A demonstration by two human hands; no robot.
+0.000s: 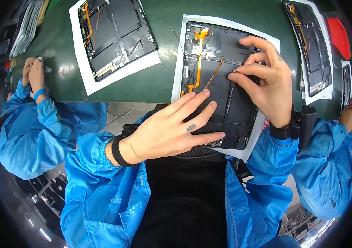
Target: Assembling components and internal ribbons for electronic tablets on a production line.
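Left hand (167, 126) rests spread, fingers apart, holding nothing, on black device panel (223, 87) atop white sheet (178, 76); right hand (270, 80) pinches small brown piece (236, 72) over panel.

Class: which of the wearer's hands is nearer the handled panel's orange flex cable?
Left hand, fingertips near the lower end of the flex cable; the right hand is farther right, over the panel.

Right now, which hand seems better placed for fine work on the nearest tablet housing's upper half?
Likely the right hand: its thumb and index finger pinch together there; the left hand spreads over the lower left.
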